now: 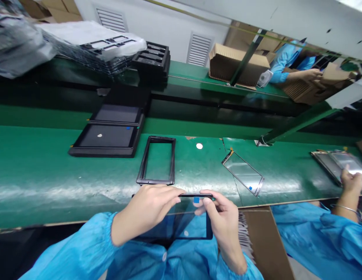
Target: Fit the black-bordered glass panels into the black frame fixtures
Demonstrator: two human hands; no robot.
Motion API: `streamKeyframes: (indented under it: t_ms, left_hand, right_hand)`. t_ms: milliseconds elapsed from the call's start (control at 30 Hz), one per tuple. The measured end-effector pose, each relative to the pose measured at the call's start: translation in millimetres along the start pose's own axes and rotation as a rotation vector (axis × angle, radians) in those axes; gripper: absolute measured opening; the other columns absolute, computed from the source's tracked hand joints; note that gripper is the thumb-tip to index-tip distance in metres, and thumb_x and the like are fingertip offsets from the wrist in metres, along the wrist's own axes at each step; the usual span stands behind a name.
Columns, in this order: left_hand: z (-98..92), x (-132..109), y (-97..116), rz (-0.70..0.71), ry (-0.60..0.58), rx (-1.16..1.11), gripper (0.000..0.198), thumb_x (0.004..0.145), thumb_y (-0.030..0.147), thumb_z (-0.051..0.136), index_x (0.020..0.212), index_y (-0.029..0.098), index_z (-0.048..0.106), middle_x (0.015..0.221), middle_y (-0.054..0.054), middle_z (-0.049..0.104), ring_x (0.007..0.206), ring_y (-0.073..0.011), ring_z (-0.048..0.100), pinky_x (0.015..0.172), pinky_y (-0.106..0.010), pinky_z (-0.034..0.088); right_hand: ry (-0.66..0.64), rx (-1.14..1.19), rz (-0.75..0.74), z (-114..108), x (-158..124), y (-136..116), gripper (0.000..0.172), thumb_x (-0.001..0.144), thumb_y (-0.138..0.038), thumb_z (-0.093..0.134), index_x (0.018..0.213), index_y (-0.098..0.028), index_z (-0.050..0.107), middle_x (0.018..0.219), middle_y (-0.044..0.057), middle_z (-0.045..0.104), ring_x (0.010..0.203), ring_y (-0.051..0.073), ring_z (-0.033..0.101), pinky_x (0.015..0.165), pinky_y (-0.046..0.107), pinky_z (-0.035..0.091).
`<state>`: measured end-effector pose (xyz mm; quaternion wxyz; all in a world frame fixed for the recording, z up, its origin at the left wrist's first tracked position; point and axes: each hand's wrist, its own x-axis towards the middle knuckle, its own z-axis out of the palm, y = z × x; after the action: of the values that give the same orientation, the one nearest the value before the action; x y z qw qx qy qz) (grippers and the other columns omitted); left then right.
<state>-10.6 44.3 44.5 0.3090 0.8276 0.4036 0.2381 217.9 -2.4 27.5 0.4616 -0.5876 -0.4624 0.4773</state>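
Pinching a dark screen panel (181, 227), left hand (148, 210) fingers and right hand (222, 217) fingers closed on its top edge

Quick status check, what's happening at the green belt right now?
Left hand and right hand both grip dark glass panel. Empty black frame just beyond. Co-worker's hand far right, clear.

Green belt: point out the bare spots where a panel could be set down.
Bare belt lies left of the black frame, below the black trays. A second patch lies between the glass panel and the co-worker's hand. Between frame and panel it is narrower, with a white dot.
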Motion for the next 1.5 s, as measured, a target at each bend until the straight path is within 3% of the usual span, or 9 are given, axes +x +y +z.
streamKeyframes:
  t_ms: [167, 333, 533, 633, 933, 1100, 1300, 1400, 1500]
  left_hand:
    - [2.0, 2, 7, -0.175, -0.115, -0.333, 0.039, 0.109, 0.035, 0.051, 0.14, 0.03, 0.073, 0.107, -0.005, 0.085, 0.08, -0.0225, 0.081, 0.079, -0.032, 0.062]
    - [5.6, -4, 8, -0.517, 0.01, -0.799, 0.043, 0.108, 0.041, 0.051, 0.138, 0.018, 0.072, 0.116, -0.014, 0.083, 0.083, -0.0231, 0.082, 0.065, -0.028, 0.064]
    - [10.5, -11, 11, -0.569, 0.094, -0.988, 0.044, 0.102, 0.047, 0.064, 0.132, 0.016, 0.074, 0.122, -0.019, 0.081, 0.082, -0.0242, 0.082, 0.062, -0.028, 0.066]
    - [11.7, -11, 12, -0.565, 0.111, -1.007, 0.044, 0.1, 0.051, 0.067, 0.125, 0.016, 0.076, 0.12, -0.018, 0.082, 0.082, -0.0247, 0.083, 0.061, -0.028, 0.067]
    - [24.1, -17, 2, -0.545, 0.128, -0.965, 0.046, 0.1, 0.052, 0.066, 0.128, 0.017, 0.073, 0.12, -0.019, 0.081, 0.083, -0.0284, 0.083, 0.064, -0.034, 0.068]
    - [11.9, -15, 0, -0.362, 0.088, -0.612, 0.052, 0.1, 0.038, 0.069, 0.15, 0.031, 0.061, 0.134, -0.01, 0.078, 0.109, -0.0262, 0.078, 0.093, -0.034, 0.063]
    - [9.4, -12, 5, -0.269, -0.213, -0.338, 0.06, 0.1, 0.028, 0.062, 0.159, 0.035, 0.052, 0.091, 0.0, 0.084, 0.066, -0.0188, 0.075, 0.068, -0.028, 0.06]
    - [10.4, -17, 4, -0.464, -0.059, -0.612, 0.049, 0.102, 0.036, 0.059, 0.151, 0.029, 0.054, 0.108, -0.006, 0.085, 0.067, -0.0173, 0.078, 0.067, -0.027, 0.062]
    - [7.7, -23, 3, -0.596, 0.139, -0.778, 0.049, 0.098, 0.04, 0.067, 0.141, 0.023, 0.053, 0.107, -0.01, 0.085, 0.062, -0.0174, 0.078, 0.059, -0.026, 0.061]
  right_hand:
    - [-0.207, 0.177, -0.002, 9, 8, -2, 0.037, 0.092, -0.05, 0.078, 0.12, -0.028, 0.082, 0.082, 0.004, 0.086, 0.075, 0.025, 0.084, 0.076, 0.036, 0.068]
    - [-0.092, 0.299, 0.129, -5, 15, 1, 0.042, 0.099, -0.058, 0.064, 0.112, -0.025, 0.086, 0.095, 0.011, 0.087, 0.081, 0.029, 0.084, 0.078, 0.039, 0.067]
    - [-0.026, 0.31, 0.117, -3, 17, 9, 0.044, 0.096, -0.059, 0.067, 0.088, -0.021, 0.088, 0.074, 0.011, 0.084, 0.07, 0.032, 0.082, 0.076, 0.042, 0.066]
    - [0.024, 0.282, 0.085, 4, 18, 7, 0.052, 0.093, -0.063, 0.068, 0.068, -0.02, 0.083, 0.069, 0.011, 0.083, 0.058, 0.029, 0.079, 0.065, 0.036, 0.065]
    - [0.038, 0.23, -0.052, 2, 17, -6, 0.043, 0.099, -0.056, 0.064, 0.082, -0.019, 0.077, 0.067, 0.006, 0.082, 0.052, 0.02, 0.076, 0.054, 0.028, 0.062]
    - [-0.084, 0.044, -0.15, 7, 16, -2, 0.039, 0.104, -0.043, 0.058, 0.081, -0.02, 0.078, 0.066, 0.003, 0.082, 0.053, 0.018, 0.076, 0.057, 0.025, 0.061]
    - [0.006, -0.064, -0.33, 17, 25, 0, 0.019, 0.09, -0.038, 0.078, 0.078, -0.024, 0.082, 0.077, 0.003, 0.082, 0.069, 0.018, 0.074, 0.068, 0.029, 0.059]
    - [0.314, -0.129, -0.37, -11, 31, 13, 0.027, 0.101, -0.041, 0.062, 0.102, -0.025, 0.083, 0.115, 0.01, 0.081, 0.111, 0.026, 0.073, 0.102, 0.042, 0.056]
    - [0.3, -0.002, -0.165, -39, 32, 35, 0.04, 0.104, -0.052, 0.055, 0.11, -0.024, 0.082, 0.12, 0.013, 0.081, 0.107, 0.028, 0.076, 0.095, 0.043, 0.061]
